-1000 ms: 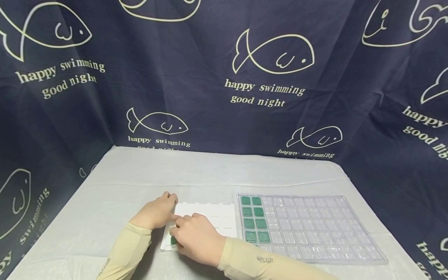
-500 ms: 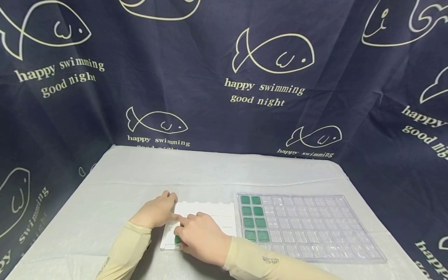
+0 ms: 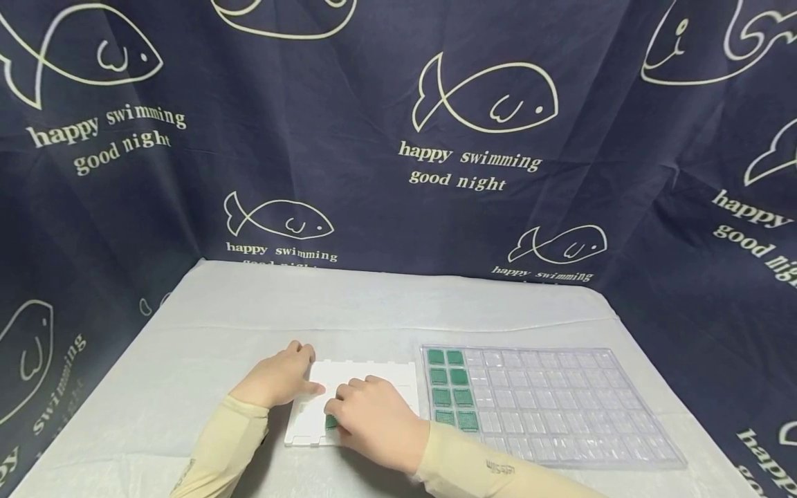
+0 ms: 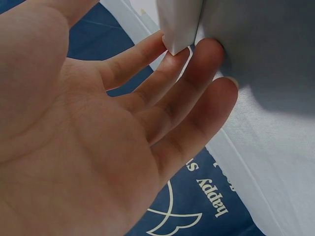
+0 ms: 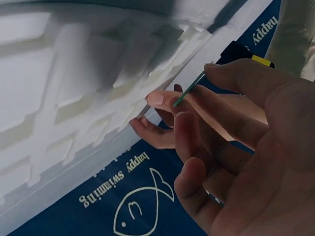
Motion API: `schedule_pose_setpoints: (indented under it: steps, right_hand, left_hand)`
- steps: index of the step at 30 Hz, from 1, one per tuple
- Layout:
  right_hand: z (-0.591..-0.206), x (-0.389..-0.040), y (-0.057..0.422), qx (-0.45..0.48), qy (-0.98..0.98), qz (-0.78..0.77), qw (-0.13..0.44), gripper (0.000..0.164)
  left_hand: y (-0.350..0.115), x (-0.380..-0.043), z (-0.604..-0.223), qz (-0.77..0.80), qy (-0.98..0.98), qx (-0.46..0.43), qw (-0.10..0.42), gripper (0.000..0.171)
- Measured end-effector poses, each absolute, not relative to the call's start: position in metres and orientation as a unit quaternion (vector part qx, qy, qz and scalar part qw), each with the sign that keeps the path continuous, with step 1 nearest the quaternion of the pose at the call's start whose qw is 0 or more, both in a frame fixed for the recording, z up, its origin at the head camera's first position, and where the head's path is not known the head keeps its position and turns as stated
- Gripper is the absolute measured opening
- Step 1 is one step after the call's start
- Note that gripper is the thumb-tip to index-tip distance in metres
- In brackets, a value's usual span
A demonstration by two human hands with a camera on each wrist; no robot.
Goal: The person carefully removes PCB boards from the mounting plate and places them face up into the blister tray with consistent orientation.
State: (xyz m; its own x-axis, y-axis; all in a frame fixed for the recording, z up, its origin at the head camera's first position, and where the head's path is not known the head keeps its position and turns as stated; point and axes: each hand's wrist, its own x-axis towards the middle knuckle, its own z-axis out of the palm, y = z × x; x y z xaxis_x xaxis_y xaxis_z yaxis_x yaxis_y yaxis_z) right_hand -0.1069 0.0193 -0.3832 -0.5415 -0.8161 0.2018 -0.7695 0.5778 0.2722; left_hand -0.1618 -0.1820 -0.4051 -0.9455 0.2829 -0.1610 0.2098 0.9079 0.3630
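A white tray (image 3: 367,370) with shallow recesses lies on the table at the centre left. My left hand (image 3: 280,377) grips its left side, thumb on top and fingers at the far corner; in the left wrist view the fingertips touch the tray's edge (image 4: 179,27). Over the tray's front part, my right hand (image 3: 376,422) pinches a small green circuit board (image 3: 331,422) between thumb and finger. Seen edge-on in the right wrist view, the thin board (image 5: 189,88) stands tilted. The right hand covers much of the tray's right half in the head view.
A clear compartment tray (image 3: 560,398) stands just right of the white tray. Its left two columns hold several green circuit boards (image 3: 463,398). White cloth (image 3: 373,297) covers the table, and dark blue fish-print curtains (image 3: 373,138) hang behind and at both sides.
My right hand has moved to the right across the white tray, carrying the green circuit board along. The left hand stays at the tray's left side.
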Motion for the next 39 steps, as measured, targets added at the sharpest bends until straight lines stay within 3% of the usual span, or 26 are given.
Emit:
schedule_pose_setpoints:
  steps: [39]
  right_hand:
    - [-0.387, -0.090, 0.112, 0.357, -0.915, 0.022, 0.185, 0.034]
  left_hand:
    - [-0.184, -0.159, -0.405, 0.184, 0.967, 0.139, 0.111, 0.054]
